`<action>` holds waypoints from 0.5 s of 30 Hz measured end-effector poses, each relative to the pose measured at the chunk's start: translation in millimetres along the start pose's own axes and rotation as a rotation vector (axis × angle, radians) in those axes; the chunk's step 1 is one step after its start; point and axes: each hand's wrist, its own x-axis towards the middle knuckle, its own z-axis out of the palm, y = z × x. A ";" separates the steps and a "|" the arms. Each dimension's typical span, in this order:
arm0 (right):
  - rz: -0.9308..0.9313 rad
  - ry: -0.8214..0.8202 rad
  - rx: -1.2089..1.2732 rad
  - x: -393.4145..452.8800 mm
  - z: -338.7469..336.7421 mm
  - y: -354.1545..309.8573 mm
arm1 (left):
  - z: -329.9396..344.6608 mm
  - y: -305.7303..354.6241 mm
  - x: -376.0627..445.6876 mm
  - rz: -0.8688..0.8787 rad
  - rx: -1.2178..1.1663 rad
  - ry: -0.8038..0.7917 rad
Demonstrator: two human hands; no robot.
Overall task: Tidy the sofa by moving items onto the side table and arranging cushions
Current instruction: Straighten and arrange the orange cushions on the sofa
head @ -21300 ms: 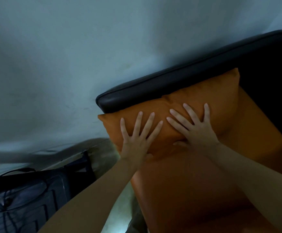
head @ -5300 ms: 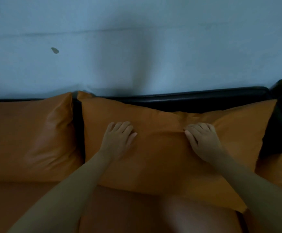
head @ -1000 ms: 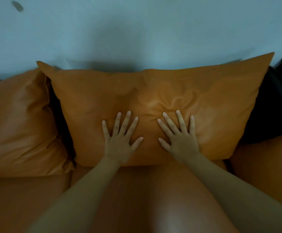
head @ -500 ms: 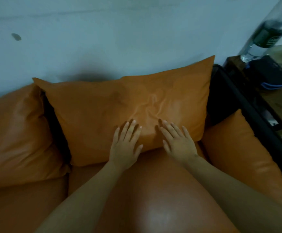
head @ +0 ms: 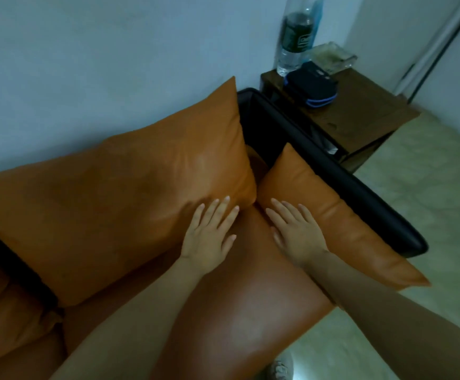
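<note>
Left hand (head: 209, 237) lies flat, fingers straight, on the lower right corner of the large back cushion (head: 119, 204). Right hand (head: 297, 231) lies flat, fingers extended, on the side cushion (head: 341, 223) leaning against the black armrest (head: 333, 171). Neither hand grasps anything. Side table (head: 366, 108) stands beyond the armrest and carries a bottle (head: 296, 37) and a dark pouch (head: 311, 83).

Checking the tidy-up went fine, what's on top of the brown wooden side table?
On the brown wooden side table stand a clear plastic bottle, a black pouch with blue trim and a glass ashtray. The pouch hides the surface beneath it.
</note>
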 end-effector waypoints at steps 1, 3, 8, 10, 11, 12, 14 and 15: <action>0.031 0.003 -0.002 -8.0 0.8 13.7 | 0.2 14.1 8.7 0.037 -0.008 -0.016; 0.090 0.000 -0.010 -24.1 2.2 39.5 | 2.9 42.9 27.0 0.116 -0.032 -0.063; 0.246 -0.108 -0.089 -62.5 22.5 104.4 | 15.0 112.3 71.1 0.254 -0.095 -0.116; 0.288 -0.161 -0.096 -79.0 35.5 127.5 | 21.4 136.0 85.6 0.294 -0.063 -0.146; 0.298 -0.179 -0.098 -87.1 42.4 137.4 | 24.9 146.9 92.9 0.311 -0.040 -0.163; 0.299 -0.188 -0.096 -94.3 49.8 146.2 | 28.7 157.0 100.8 0.323 -0.021 -0.182; 0.286 -0.192 -0.076 -103.8 64.7 160.1 | 37.0 174.2 115.9 0.333 0.002 -0.222; 0.276 -0.188 -0.057 -106.1 70.9 164.8 | 42.1 181.0 122.7 0.330 0.013 -0.246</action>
